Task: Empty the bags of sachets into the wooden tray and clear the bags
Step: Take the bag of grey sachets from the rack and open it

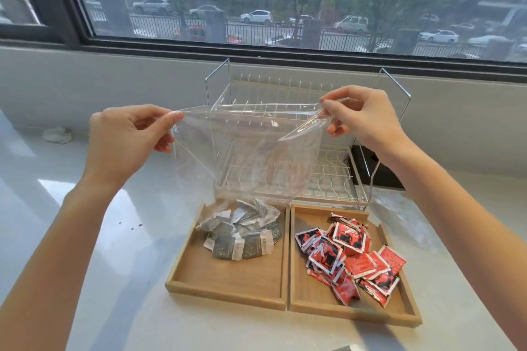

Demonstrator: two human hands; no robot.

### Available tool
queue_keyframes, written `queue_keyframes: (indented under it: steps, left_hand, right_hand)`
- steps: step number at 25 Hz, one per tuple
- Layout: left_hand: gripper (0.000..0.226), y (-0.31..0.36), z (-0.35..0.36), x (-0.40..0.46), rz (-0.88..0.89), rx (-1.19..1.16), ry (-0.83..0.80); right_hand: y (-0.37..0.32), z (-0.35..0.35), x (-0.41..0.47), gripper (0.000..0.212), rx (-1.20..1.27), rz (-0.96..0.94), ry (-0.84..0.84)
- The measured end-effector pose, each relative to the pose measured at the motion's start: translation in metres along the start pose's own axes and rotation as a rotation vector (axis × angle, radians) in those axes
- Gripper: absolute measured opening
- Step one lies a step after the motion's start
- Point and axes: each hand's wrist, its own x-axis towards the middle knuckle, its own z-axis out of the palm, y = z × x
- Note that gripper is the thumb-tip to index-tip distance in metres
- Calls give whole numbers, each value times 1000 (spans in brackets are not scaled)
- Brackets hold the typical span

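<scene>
A clear plastic bag (245, 157) hangs upside down above the left wooden tray (225, 291). My left hand (125, 139) pinches its upper left corner and my right hand (362, 117) pinches its upper right corner. The bag's open mouth rests among a pile of grey-green sachets (242, 234) at the back of that tray. The right wooden tray (350, 310) holds a heap of red sachets (350, 256).
A wire dish rack (328, 179) stands just behind the trays on the white counter (85, 208). Another clear bag (399, 211) lies flat to the right of the rack. A black box (373, 168) sits behind it. Crumpled white paper (57, 134) lies at the far left by the wall.
</scene>
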Motion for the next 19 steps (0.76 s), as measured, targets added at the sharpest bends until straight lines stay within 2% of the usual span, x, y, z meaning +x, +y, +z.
queue_keyframes:
  steps: [4, 6, 11, 19]
  left_hand:
    - [5, 13, 0, 6, 67, -20, -18]
    - [13, 19, 2, 6, 96, -71, -29]
    - [19, 20, 17, -14, 167, -109, -119]
    - [21, 19, 40, -28, 481, 31, -109]
  right_hand:
    - [-9, -9, -2, 9, 32, -23, 32]
    - [-14, -16, -4, 7, 34, -39, 53]
    - [-5, -37, -23, 10, 55, -36, 104]
    - [19, -66, -61, 21, 94, -26, 120]
